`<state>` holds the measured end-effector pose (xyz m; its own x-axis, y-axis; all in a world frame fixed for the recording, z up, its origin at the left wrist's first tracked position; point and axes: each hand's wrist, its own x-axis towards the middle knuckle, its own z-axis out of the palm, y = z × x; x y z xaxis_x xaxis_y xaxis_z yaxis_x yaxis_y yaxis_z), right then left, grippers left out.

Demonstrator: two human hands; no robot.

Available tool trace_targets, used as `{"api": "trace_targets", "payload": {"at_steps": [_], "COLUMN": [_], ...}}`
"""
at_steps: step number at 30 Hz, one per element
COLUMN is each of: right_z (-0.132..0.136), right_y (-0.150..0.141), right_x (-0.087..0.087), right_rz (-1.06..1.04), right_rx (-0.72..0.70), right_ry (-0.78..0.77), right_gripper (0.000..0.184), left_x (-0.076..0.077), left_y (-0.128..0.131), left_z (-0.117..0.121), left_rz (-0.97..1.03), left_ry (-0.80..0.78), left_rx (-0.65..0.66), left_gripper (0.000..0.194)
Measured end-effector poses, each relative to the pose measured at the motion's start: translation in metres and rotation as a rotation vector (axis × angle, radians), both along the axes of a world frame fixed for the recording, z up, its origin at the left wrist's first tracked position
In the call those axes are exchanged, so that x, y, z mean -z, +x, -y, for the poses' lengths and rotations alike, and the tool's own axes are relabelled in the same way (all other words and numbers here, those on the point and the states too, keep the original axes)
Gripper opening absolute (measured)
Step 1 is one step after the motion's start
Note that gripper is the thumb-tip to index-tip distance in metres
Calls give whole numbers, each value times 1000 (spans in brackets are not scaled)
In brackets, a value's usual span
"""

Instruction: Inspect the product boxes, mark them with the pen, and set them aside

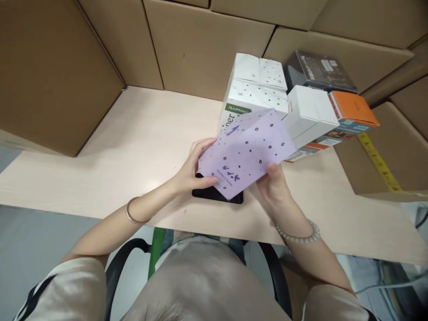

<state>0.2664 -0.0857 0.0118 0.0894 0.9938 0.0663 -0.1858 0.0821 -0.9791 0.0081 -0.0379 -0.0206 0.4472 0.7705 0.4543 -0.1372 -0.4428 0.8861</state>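
Observation:
A light purple box with small dark dots and rings is held up between my two hands, tilted above the table. My left hand grips its left end, thumb on the near face and fingers at the upper edge. At the lower right edge my right hand holds on, its thumb against the near face and the other fingers hidden behind. A flat black object, mostly covered by the box, lies on the table just below it.
Behind the purple box stand a spotted white box, a plain white box, an orange box and a dark box. Large cardboard boxes wall the back and sides of the pale table. One carton carries yellow tape.

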Motion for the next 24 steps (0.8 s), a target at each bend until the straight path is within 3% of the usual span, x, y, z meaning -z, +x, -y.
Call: {"api": "trace_targets", "payload": {"at_steps": [3,5,7,10,13,17,21,24], "right_z": [2,4,7,10,6,-3,-1,7], "right_y": [-9,-13,-16,-18,-16,-8,-5,-8], "right_x": [5,8,11,11,9,8,7,3], "right_rz": [42,52,46,-2,-29,38,146,224], "right_rx": [63,47,-21,-97,-40,92,40,-36], "right_ry": [114,91,9,-64,-76,-30,73,165], "right_gripper": [112,117,113,106,97,94,98,104], "left_x": [-15,-26,-34,-32,-21,-10,-11,-19], "left_y": [9,15,20,24,21,7,-4,-5], "left_z": [8,13,15,12,4,-11,-13,-8], "left_rz": [307,460,525,504,389,237,124,7], "left_ry": [-421,-624,-743,-839,-858,-764,-588,-552], "left_rx": [20,-5,33,145,187,127,200,317], "left_gripper": [75,67,65,68,65,51,78,101]}}
